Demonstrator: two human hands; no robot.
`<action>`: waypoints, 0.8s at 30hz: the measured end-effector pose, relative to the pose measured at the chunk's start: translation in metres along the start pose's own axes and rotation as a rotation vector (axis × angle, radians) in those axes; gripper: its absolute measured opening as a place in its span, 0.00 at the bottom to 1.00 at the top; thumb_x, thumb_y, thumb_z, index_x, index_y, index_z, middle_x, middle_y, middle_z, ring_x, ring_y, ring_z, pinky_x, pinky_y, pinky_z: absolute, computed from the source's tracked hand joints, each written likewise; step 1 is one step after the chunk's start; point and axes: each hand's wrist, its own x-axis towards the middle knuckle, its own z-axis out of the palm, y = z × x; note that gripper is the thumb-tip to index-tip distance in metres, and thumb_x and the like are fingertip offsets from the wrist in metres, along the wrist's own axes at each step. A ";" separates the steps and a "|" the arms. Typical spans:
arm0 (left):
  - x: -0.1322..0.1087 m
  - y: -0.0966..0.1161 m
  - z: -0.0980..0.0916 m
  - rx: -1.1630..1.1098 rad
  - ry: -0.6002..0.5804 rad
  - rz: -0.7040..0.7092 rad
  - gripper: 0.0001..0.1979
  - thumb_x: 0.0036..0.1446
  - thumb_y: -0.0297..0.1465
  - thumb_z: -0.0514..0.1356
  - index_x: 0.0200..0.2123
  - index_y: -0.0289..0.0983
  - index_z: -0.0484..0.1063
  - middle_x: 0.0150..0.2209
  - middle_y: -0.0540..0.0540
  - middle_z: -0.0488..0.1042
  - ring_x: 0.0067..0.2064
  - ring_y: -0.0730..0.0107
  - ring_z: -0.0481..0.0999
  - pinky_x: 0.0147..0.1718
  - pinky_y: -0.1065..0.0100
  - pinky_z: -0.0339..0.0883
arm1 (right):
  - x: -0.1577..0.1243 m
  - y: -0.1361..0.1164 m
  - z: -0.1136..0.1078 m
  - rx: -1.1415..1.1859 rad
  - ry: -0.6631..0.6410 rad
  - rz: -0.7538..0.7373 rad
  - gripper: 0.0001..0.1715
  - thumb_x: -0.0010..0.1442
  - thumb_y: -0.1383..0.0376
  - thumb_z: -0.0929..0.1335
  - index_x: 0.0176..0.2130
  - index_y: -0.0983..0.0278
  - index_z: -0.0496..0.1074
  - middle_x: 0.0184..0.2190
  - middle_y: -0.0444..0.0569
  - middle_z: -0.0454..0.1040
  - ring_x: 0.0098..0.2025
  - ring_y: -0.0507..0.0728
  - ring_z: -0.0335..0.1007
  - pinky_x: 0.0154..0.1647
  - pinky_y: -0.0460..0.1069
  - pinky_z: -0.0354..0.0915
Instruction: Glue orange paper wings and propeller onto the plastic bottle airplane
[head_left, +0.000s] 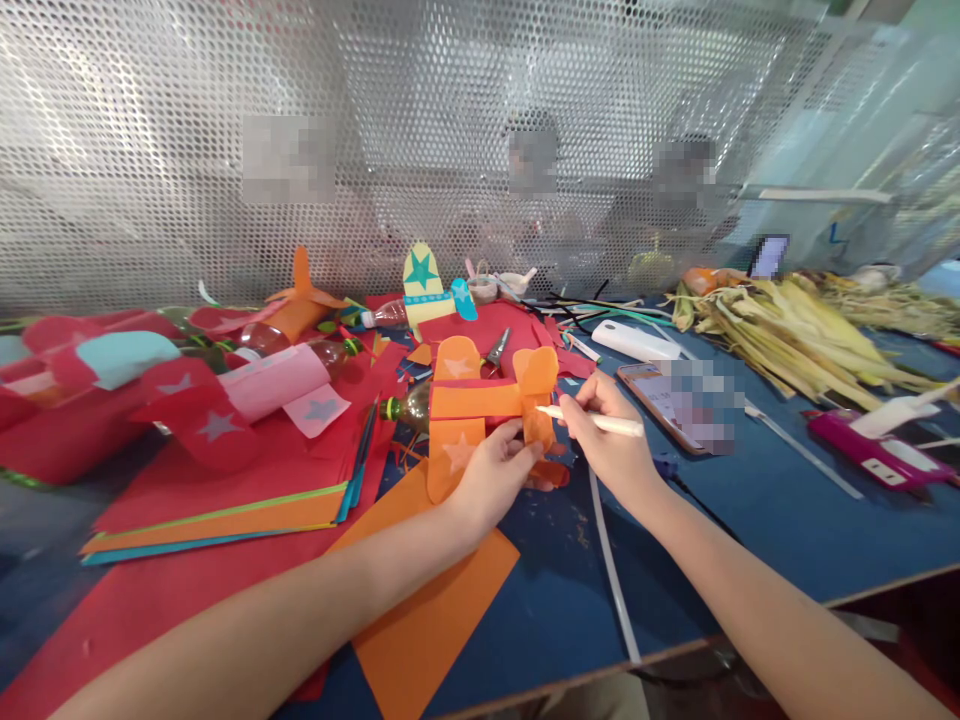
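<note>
An orange paper airplane point(474, 400) built around a plastic bottle lies on its side at the middle of the table, its green cap pointing left. Pale stars mark its two wings. My left hand point(501, 470) grips the plane near its tail, thumb on the near side, some fingers hidden beneath. In my right hand point(611, 435) is a white pen point(624, 425), held like a writing tool, its tip at the orange tail piece point(537, 410). An orange paper sheet point(439, 610) lies under and in front of the plane. Scissors point(498, 346) rest just behind it.
Stacked coloured paper point(225, 500) and a pink paper plane point(277, 385) are at left. A yellow plane point(420, 285) stands at the back. To the right lie a phone point(660, 400), a magenta power strip point(877, 455) and dried husks point(795, 330). A perforated metal screen point(450, 80) rises behind.
</note>
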 end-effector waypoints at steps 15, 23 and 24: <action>0.001 0.000 0.000 0.005 -0.003 0.002 0.17 0.55 0.29 0.61 0.48 0.31 0.69 0.35 0.42 0.80 0.20 0.80 0.70 0.27 0.71 0.71 | -0.001 0.000 0.000 -0.020 -0.009 0.006 0.15 0.58 0.60 0.65 0.24 0.59 0.55 0.17 0.37 0.62 0.22 0.51 0.60 0.26 0.47 0.57; 0.001 -0.001 -0.001 0.009 -0.002 0.008 0.18 0.53 0.31 0.64 0.47 0.32 0.69 0.38 0.39 0.80 0.31 0.66 0.80 0.27 0.70 0.71 | -0.001 0.000 0.000 -0.010 -0.007 -0.022 0.15 0.58 0.61 0.65 0.24 0.59 0.56 0.17 0.37 0.62 0.22 0.51 0.60 0.26 0.47 0.57; 0.000 -0.001 -0.001 0.014 -0.001 0.008 0.18 0.53 0.31 0.64 0.47 0.32 0.69 0.37 0.39 0.80 0.32 0.66 0.80 0.27 0.70 0.72 | -0.001 0.000 0.000 -0.014 -0.002 -0.022 0.15 0.58 0.61 0.65 0.24 0.59 0.56 0.17 0.37 0.62 0.22 0.51 0.61 0.26 0.47 0.57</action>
